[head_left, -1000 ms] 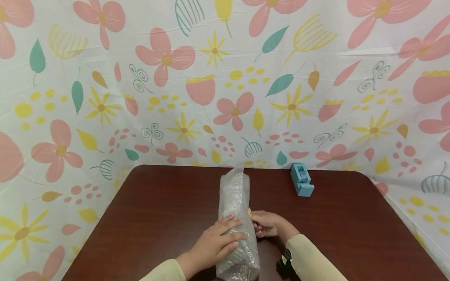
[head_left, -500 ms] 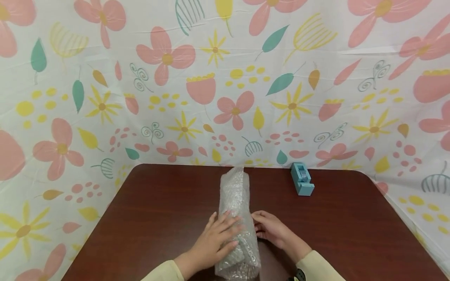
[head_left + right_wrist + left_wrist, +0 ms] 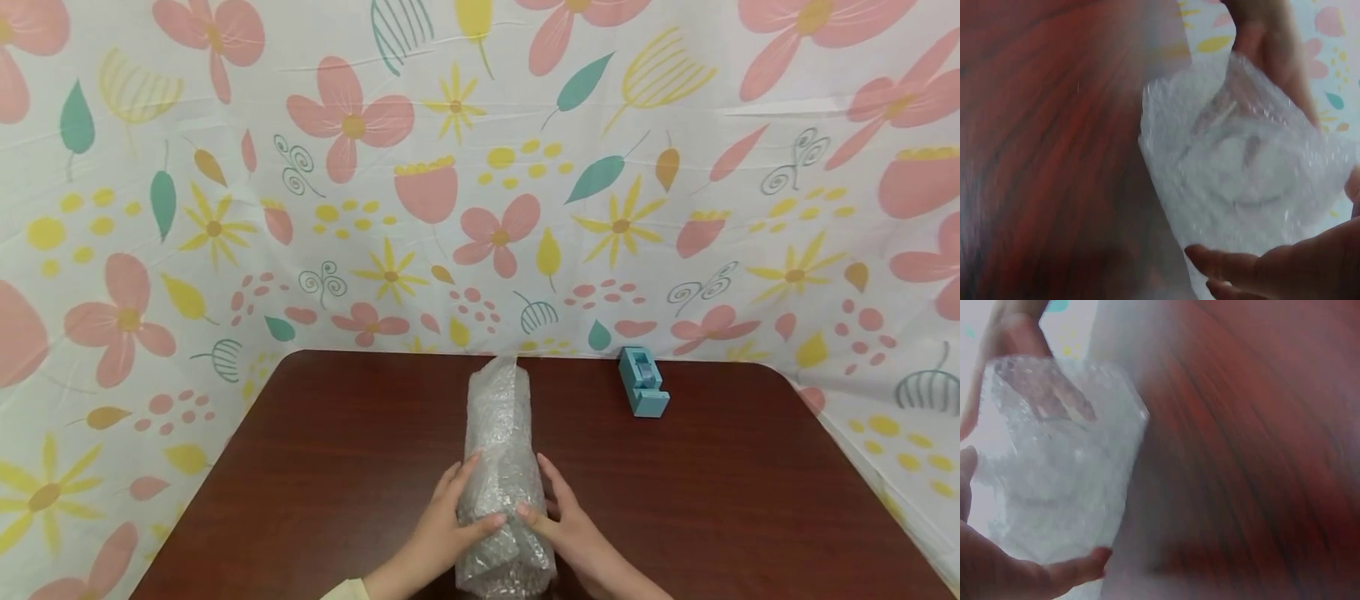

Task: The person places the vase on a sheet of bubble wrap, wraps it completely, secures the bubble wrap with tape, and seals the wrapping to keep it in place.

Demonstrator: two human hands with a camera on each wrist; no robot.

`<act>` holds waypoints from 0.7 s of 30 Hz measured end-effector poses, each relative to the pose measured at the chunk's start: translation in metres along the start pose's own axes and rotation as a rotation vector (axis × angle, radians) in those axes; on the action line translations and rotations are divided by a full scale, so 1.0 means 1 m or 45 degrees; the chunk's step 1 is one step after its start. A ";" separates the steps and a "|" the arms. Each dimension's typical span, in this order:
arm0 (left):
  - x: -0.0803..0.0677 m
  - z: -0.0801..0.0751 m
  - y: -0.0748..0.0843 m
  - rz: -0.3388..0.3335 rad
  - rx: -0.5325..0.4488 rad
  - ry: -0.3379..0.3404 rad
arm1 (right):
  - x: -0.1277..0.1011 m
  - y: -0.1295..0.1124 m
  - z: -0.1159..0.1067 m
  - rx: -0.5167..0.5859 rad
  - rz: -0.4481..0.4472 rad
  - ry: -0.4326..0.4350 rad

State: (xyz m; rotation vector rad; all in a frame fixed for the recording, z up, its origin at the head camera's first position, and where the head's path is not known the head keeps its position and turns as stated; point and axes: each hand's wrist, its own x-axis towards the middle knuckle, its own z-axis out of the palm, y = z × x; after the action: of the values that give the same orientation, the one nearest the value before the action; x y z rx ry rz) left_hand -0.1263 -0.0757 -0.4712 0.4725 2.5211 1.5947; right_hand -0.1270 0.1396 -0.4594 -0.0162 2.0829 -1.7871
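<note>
A long bundle of clear bubble wrap lies lengthwise on the dark wooden table, in the middle of the head view. My left hand holds its near half from the left, thumb across the top and fingers along the side. Opposite, my right hand grips the right side, its thumb also on top. In the left wrist view the bubble wrap has a loose, see-through end. Through the wrap in the right wrist view a round outline shows faintly; what lies inside I cannot tell.
A light blue tape dispenser stands at the table's back right. The brown table ends against a white cloth printed with flowers and leaves, which hangs behind and along both sides.
My right hand has let go of the bundle's right edge and shifted nearer, now with its thumb on top. My left hand has gone from lying flat over the wrap to holding its left side.
</note>
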 end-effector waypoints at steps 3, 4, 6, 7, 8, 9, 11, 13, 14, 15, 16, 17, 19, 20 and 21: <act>-0.001 0.000 0.001 -0.012 -0.050 -0.019 | -0.001 0.002 0.005 0.011 -0.030 0.011; -0.001 0.001 0.001 -0.019 -0.065 -0.023 | -0.002 0.003 0.006 0.009 -0.044 0.016; -0.001 0.001 0.002 -0.032 -0.095 -0.024 | -0.002 0.004 0.009 -0.012 -0.068 0.029; -0.001 0.001 0.003 -0.040 -0.108 -0.023 | -0.002 0.004 0.010 -0.029 -0.077 0.042; -0.001 0.001 0.003 -0.047 -0.120 -0.024 | -0.002 0.005 0.011 -0.057 -0.086 0.066; -0.001 0.002 0.003 -0.052 -0.134 -0.024 | -0.003 0.005 0.012 -0.076 -0.089 0.087; 0.000 0.002 0.003 -0.059 -0.161 -0.026 | -0.003 0.005 0.013 -0.117 -0.096 0.129; 0.001 0.002 0.002 -0.066 -0.175 -0.024 | -0.003 0.005 0.014 -0.149 -0.104 0.158; 0.002 0.003 0.002 -0.067 -0.183 -0.022 | -0.003 0.005 0.013 -0.164 -0.106 0.168; 0.003 0.003 0.001 -0.069 -0.186 -0.018 | -0.002 0.005 0.013 -0.170 -0.111 0.169; 0.004 0.003 0.001 -0.070 -0.188 -0.013 | -0.001 0.004 0.012 -0.164 -0.110 0.167; 0.005 0.003 0.001 -0.074 -0.192 -0.010 | 0.000 0.003 0.011 -0.167 -0.106 0.169; 0.009 0.003 0.000 -0.077 -0.198 0.001 | 0.003 0.000 0.009 -0.158 -0.093 0.167; 0.012 0.003 0.000 -0.079 -0.202 0.005 | 0.005 -0.002 0.008 -0.151 -0.083 0.169; 0.014 0.004 0.000 -0.083 -0.207 0.007 | 0.007 -0.003 0.007 -0.137 -0.071 0.168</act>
State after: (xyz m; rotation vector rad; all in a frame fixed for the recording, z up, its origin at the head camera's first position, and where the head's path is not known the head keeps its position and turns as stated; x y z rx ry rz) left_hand -0.1386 -0.0682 -0.4721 0.3634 2.3595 1.7596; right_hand -0.1323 0.1307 -0.4596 0.0144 2.2907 -1.7493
